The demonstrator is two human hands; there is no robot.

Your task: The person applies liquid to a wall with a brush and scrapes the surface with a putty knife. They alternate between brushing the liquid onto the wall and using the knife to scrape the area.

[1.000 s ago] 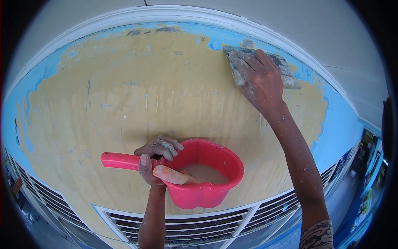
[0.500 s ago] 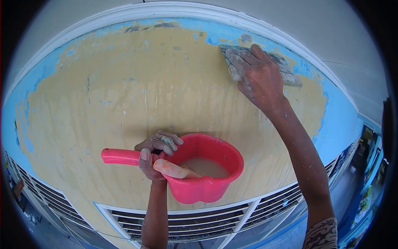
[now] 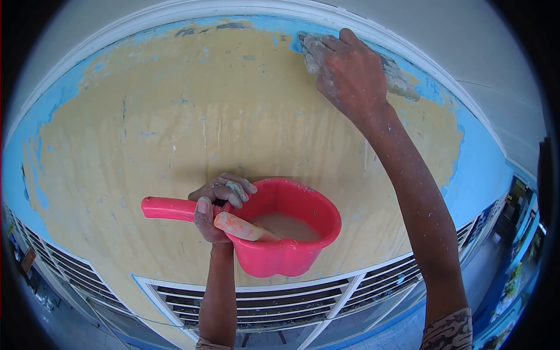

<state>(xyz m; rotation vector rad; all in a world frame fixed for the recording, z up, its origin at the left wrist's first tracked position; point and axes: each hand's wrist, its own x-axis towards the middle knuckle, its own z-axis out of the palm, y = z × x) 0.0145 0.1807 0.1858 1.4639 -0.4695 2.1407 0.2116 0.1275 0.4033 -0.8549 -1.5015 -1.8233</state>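
Overhead, 2 hands at a patched wall

Furthest left, blue paint (image 3: 35, 146) edges the wall (image 3: 146, 134), whose wide middle is covered in a yellowish coat with faint vertical streaks. A white moulding (image 3: 175, 16) curves along its top.

Low and left of centre, the left hand (image 3: 217, 205) has its grip closed around the straight handle of a pink scoop (image 3: 291, 259), fingers wrapped over the top and thumb lying along the handle. The same grip also pins an orange tool handle (image 3: 238, 227), which rests slanted on the rim with its far end dipping into the bowl. The scoop is held level, just in front of the wall, and holds a pale greyish paste (image 3: 286, 224).

Below it runs a row of slatted vents (image 3: 262, 315) framed in white.

Up and to the right, the right hand (image 3: 349, 71) reaches to the top edge of the yellowish patch, arm stretched. Its grip is closed over a smeared grey trowel (image 3: 401, 83), fingers spread across the back and pressing it flat against the wall, just under the moulding. Only the right end of the trowel shows beyond the hand. A patterned sleeve (image 3: 446, 332) shows at the bottom right.
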